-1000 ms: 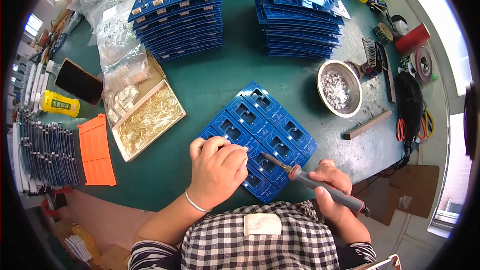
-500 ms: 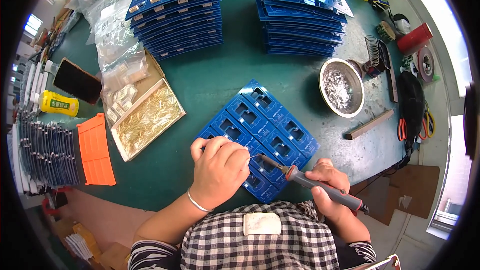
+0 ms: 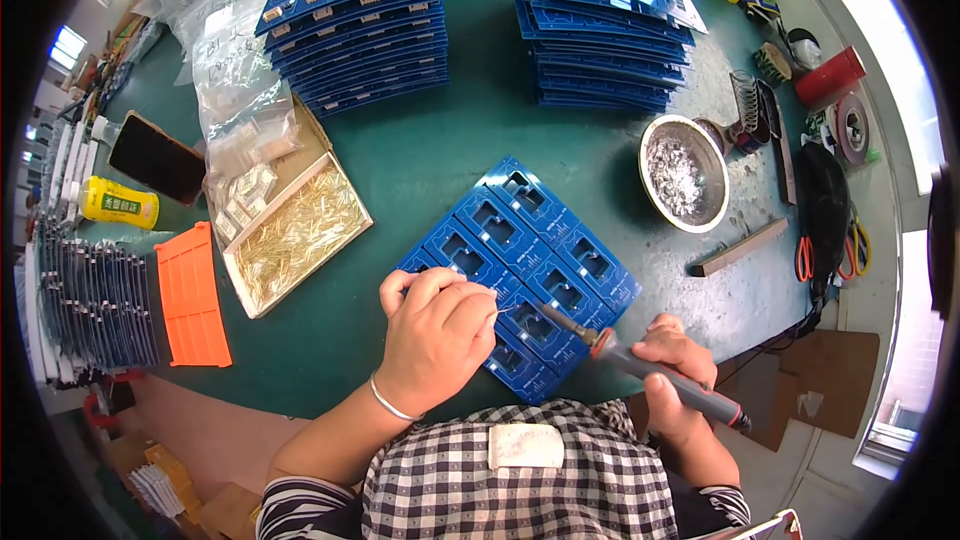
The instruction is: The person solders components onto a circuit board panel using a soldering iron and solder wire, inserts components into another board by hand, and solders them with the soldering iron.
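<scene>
Across most of the frame we see a dark green work table [image 3: 450, 155], its edge curving above a pinkish floor [image 3: 225, 420] at lower left. At the centre, slightly low, lies a flat blue circuit-board panel [image 3: 530, 255] with rows of dark, squarish cut-outs, set cornerwise to us.

The person's left hand [image 3: 437, 340] is over the panel's left corner, its fingers curled and pinched together on a thin silvery wire [image 3: 507, 310] that pokes out to the right. The right hand [image 3: 675, 360], just right of the panel's lower edge, has its fingers closed around a grey-and-red soldering iron [image 3: 628, 360]. The iron slants up and left, its tip over the panel near the wire; we cannot tell whether it touches.

At upper left and upper right of centre we find two tall stacks of blue boards, the left stack [image 3: 360, 55] bearing white connectors, the right stack [image 3: 600, 60] fanned unevenly. Right of centre sits a round metal bowl [image 3: 690, 226] of shiny scraps, with a narrow metal bar [image 3: 740, 248] below it. Left of centre, a shallow cardboard tray [image 3: 237, 285] holds thin golden pins [image 3: 300, 240], beside an orange plastic rack [image 3: 193, 300].
</scene>
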The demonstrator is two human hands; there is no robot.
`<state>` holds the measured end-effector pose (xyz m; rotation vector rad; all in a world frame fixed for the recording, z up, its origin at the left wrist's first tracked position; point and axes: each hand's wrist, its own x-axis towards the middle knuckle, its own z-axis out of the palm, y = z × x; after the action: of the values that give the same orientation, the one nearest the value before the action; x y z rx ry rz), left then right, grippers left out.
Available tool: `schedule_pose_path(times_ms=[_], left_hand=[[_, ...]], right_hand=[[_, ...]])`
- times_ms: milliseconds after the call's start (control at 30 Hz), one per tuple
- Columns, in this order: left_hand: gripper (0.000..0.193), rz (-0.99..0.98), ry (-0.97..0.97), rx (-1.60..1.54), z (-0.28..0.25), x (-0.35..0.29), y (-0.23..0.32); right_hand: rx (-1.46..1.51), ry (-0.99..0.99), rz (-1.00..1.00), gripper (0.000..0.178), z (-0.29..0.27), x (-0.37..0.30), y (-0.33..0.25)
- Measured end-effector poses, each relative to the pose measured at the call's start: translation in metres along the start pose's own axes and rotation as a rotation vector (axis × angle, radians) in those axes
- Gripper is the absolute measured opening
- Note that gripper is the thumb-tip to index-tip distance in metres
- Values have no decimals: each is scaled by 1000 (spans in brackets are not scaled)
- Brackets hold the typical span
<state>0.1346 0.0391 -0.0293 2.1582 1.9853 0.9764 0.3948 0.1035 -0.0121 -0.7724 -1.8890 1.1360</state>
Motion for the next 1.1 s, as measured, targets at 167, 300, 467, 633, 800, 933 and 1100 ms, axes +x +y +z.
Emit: schedule_pose_path(times_ms=[167,300,467,633,800,933,1100], left_hand=[[15,-14,-15,-27,-9,-2,0],[16,-24,-4,-47,-23,-15,-3],[17,-13,-23,-46,-20,-36,-4],[16,-21,-4,17,-18,-35,-2],[17,-29,-16,21,-16,-35,-1],[18,-18,1,46,-14,-36,-1],[18,-9,-8,54,-15,-36,-1]], right_hand=[[52,9,21,26,5,-6,-2],[74,-13,25,27,9,-10,-4],[78,-61,14,27,21,-15,-4],[34,-121,21,27,25,-15,-6],[15,-130,38,26,26,-15,-8],[16,-144,34,25,28,-12,-9],[4,-161,39,25,30,-9,-13]])
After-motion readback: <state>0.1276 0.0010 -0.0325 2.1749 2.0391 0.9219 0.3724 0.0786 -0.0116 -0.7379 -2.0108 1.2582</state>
